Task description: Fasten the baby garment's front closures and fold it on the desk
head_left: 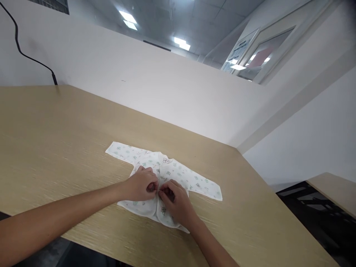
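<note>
A small white baby jacket [178, 170] with a pale green and grey print lies spread on the table, both sleeves stretched out sideways. Its front is split down the middle, and a label shows inside the neckline. My left hand [141, 184] is closed in a pinch at the left front edge, about halfway down. Close beside it, my right hand [175, 198] pinches the right front edge. The fingertips of both hands nearly meet over the front opening. Any fastener between them is hidden by the fingers.
The wooden table [69, 148] reaches a white wall [167, 92] at the back. A black cable [33, 59] hangs down to the table's far left corner. A glass panel [172, 26] sits above the wall. Past the table's right edge stands a dark glossy surface [314, 215].
</note>
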Demonstrator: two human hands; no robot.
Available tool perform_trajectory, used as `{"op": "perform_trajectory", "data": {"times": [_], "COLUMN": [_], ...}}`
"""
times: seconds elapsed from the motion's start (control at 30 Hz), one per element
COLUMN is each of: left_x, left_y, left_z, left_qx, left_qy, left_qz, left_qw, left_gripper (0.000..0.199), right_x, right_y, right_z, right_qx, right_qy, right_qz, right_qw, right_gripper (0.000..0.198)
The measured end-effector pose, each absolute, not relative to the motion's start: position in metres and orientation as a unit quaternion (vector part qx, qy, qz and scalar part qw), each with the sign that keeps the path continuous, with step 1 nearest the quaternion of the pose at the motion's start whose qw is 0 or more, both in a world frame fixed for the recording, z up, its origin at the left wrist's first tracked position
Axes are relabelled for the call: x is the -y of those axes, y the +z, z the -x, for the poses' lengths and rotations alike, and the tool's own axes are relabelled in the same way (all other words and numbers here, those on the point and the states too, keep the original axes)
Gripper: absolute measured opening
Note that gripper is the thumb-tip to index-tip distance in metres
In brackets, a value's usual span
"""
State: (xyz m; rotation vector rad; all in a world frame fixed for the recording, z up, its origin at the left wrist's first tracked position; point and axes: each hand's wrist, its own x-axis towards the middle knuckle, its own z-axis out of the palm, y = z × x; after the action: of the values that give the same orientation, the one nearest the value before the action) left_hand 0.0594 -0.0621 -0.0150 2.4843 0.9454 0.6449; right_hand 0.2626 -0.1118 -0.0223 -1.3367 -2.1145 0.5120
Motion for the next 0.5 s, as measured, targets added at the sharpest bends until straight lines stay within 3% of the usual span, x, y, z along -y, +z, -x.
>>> {"op": "perform_trajectory", "data": {"times": [0.5], "left_x": [0.0615], "left_y": [-0.0188], "left_z": [-0.0598], "left_qx": [-0.334], "left_qy": [0.224], "left_qz": [-0.896], "left_qw": [0.189], "left_gripper": [0.004], "right_x": [0.11], "right_y": [-0.0216], "right_z": [-0.2592], "right_qx": [0.785], "right_qy": [0.19], "right_qz": [0.513], "right_qw": [0.289], "right_gripper": [0.008]}}
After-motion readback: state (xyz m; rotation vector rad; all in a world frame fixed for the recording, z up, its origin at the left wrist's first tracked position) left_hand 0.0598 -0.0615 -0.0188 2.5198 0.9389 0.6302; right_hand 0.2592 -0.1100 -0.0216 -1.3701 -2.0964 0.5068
